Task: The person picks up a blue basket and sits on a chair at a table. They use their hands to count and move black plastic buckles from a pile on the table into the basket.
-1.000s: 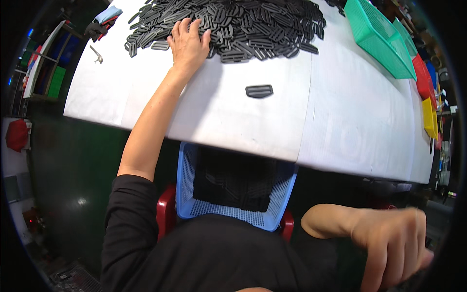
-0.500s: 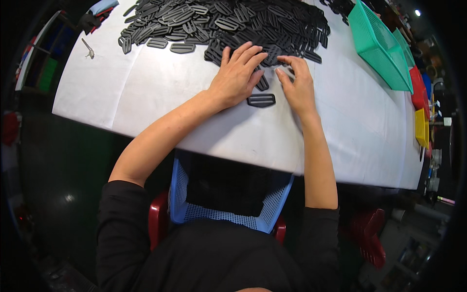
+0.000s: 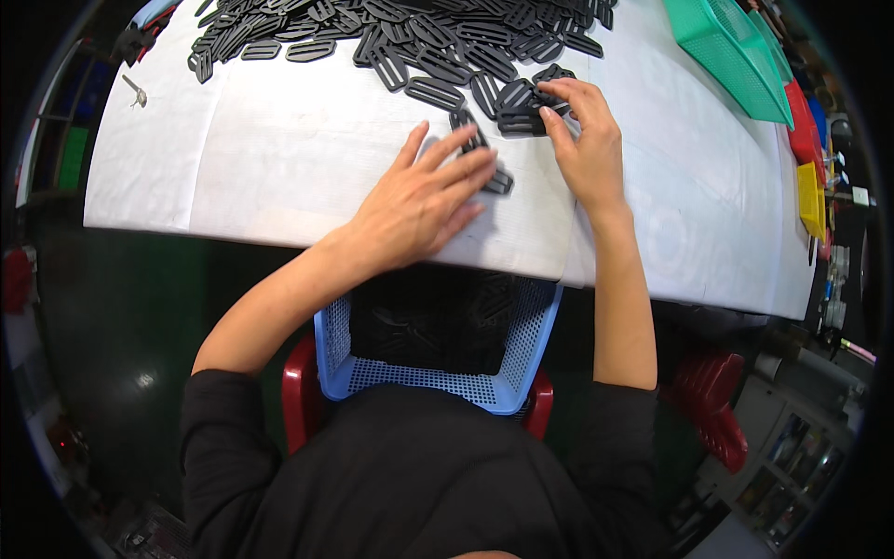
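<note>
White paper covers the bench [image 3: 279,168], where the left hand [image 3: 419,210] lies flat with fingers spread over a black plastic buckle [image 3: 498,182], and the right hand [image 3: 587,149] pinches a small stack of buckles [image 3: 521,116] at the heap's [image 3: 410,37] near edge. Green [image 3: 726,56], red [image 3: 803,130] and yellow bins [image 3: 808,197] are cut off at the right rim; below the bench edge a blue basket [image 3: 438,382] holds dark pieces too shadowed to make out.

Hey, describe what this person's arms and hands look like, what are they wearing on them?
Both the left hand and the right hand are bare: no gloves, rings or watch show. The forearms are uncovered too. Black sleeves of a dark top are pushed up to about the elbows on both arms.
</note>
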`<state>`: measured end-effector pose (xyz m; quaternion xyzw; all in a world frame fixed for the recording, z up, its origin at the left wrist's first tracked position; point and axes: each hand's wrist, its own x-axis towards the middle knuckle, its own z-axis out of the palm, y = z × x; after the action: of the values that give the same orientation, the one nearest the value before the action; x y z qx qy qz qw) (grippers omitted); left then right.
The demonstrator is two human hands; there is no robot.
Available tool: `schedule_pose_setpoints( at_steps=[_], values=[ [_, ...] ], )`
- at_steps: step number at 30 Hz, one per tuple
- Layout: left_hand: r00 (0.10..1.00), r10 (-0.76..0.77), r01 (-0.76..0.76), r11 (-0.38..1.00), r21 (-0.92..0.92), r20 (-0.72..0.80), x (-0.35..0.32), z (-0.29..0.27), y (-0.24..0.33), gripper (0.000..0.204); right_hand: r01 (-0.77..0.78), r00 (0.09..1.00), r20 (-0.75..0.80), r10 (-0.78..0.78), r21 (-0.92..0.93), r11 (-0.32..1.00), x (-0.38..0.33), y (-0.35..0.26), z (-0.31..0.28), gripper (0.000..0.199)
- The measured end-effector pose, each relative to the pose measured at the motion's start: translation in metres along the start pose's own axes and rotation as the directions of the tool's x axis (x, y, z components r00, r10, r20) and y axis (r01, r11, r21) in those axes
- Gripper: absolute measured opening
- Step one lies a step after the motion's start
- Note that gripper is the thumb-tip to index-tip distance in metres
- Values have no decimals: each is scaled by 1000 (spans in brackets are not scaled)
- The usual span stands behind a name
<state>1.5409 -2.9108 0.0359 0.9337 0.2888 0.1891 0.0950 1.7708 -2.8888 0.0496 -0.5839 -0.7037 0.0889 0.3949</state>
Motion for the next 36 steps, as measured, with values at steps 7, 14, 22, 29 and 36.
schedule_pose_setpoints(
  at_steps=[7,14,22,29,36],
  values=[
    [1000,-29,29,1000,7,1,5,-11,-14,44,168,963,227,-147,-77,983,-2,-7,-8,30],
    [986,154,-161,977,139,60,20,-6,-38,52,235,951,266,-158,-290,928,-50,-13,-25,32],
    [983,172,-164,979,122,-59,22,-7,-24,32,267,963,136,-231,-404,875,-57,-12,-20,23],
    [990,-114,132,949,-285,82,25,-30,-17,15,-66,965,245,93,-115,991,-37,-11,-32,19],
    [972,-123,131,991,25,-201,101,9,-21,29,-184,971,43,236,-497,848,31,8,-7,43]
  ],
)
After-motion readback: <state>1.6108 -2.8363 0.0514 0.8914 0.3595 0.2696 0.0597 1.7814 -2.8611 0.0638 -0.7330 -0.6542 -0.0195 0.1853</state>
